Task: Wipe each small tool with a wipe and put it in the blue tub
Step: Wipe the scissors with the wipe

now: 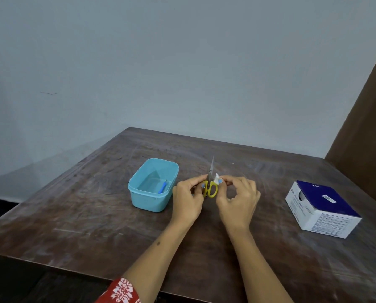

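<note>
Small scissors with yellow handles stand blades-up above the middle of the table. My left hand grips them by the handles. My right hand pinches a small white wipe against the base of the blades. To the left of my hands stands the open blue tub. Inside it, along the right wall, lies a small blue-handled tool.
A white and dark blue cardboard box lies at the right side of the dark wooden table. A grey wall stands behind the table. A brown panel rises at the far right.
</note>
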Tool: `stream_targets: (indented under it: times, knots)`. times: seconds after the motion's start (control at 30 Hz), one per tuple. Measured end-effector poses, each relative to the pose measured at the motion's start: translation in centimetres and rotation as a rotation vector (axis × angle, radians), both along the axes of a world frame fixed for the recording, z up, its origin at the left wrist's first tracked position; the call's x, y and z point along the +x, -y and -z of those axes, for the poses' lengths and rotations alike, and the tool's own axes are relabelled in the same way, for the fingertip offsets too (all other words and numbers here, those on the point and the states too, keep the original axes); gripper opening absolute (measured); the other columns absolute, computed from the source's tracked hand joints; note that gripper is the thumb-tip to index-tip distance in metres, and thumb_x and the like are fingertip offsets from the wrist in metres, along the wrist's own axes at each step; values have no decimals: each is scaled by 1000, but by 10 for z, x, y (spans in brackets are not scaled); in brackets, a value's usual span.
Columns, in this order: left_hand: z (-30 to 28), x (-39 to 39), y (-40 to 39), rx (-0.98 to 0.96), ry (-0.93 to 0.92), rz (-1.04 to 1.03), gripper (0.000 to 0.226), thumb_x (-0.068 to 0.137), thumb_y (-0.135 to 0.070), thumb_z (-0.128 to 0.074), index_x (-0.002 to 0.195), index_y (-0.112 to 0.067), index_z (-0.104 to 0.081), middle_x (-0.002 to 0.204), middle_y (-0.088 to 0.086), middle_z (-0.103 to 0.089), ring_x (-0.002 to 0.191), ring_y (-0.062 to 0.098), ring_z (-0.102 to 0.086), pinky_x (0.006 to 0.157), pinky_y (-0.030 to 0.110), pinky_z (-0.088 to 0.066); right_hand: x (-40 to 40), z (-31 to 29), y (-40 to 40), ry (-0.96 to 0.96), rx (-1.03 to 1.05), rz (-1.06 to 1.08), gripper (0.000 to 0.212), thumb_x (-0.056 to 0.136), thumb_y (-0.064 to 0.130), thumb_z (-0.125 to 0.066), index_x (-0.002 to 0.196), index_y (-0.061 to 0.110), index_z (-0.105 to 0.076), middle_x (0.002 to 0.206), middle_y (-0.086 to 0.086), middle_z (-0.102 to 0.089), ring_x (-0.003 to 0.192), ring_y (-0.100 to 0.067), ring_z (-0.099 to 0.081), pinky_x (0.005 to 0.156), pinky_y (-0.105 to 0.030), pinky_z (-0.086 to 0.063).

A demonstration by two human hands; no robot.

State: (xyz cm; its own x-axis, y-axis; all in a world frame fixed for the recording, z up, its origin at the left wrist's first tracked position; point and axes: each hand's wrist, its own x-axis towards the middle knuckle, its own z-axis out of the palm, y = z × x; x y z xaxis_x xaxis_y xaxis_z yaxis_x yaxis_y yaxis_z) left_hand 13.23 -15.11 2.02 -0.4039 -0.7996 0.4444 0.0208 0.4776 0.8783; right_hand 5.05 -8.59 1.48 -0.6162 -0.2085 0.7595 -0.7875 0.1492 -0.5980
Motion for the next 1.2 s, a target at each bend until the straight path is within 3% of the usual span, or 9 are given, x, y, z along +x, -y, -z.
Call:
stream_targets:
  times: [0.37,0.5,0.67,0.77,0.87,0.97,1.03,1.1,1.2]
  knots:
    - [1,0,2,32,-41,16,30,87,2,-57,111,-12,-67,96,-12,-64,81,-8,-59,72,2,-46,0,3,0,-29,218,40,14,78,19,-72,89,26,-74,80,6,-66,86,-17,-53,79,-33,-25]
    - [4,-3,5,55,-48,9,28,87,0,-57,111,-11,-68,99,-6,-68,89,4,-64,79,10,-51,-2,4,0,17,259,44,16,80,17,-70,92,28,-73,83,6,-67,91,-19,-53,79,-32,-23]
    - [9,-6,8,114,-58,54,30,86,4,-56,110,-10,-68,104,3,-71,95,13,-67,82,30,-57,-3,4,1,-153,172,28,19,81,21,-58,91,26,-73,82,10,-69,86,-12,-50,79,-34,-24]
    - [8,-6,7,108,-83,30,30,86,3,-57,111,-9,-68,103,2,-70,94,9,-65,80,17,-53,-2,3,0,-75,175,30,21,78,9,-70,90,26,-74,81,8,-70,85,-15,-56,79,-34,-26]
    - [8,-7,8,174,-123,45,29,86,2,-58,110,-10,-68,102,2,-70,94,16,-67,85,35,-56,-2,3,0,81,218,-11,22,81,10,-69,94,27,-73,86,8,-71,89,-16,-59,83,-34,-30]
    - [9,-7,9,224,-136,62,29,86,1,-59,109,-13,-69,102,4,-71,94,19,-68,86,44,-55,-6,5,0,181,197,-115,21,83,9,-66,98,23,-72,90,5,-73,83,-13,-64,82,-37,-50]
    - [8,-7,8,243,-159,92,28,86,-1,-60,109,-14,-69,103,4,-71,95,19,-68,87,44,-55,-6,4,0,218,157,-177,22,83,5,-65,101,17,-71,93,2,-72,81,-9,-65,77,-23,-53]
    - [6,-6,6,251,-168,138,28,87,-3,-60,113,-12,-66,106,4,-70,97,16,-67,88,40,-54,-4,2,0,206,100,-179,23,83,0,-64,101,13,-71,93,2,-71,79,-5,-62,71,-4,-45]
    - [6,-7,2,318,-191,220,31,88,-5,-59,119,-9,-61,110,9,-69,99,18,-66,88,37,-54,-4,0,-2,243,48,-163,24,82,-2,-63,99,12,-72,88,5,-69,76,-2,-61,67,1,-42]
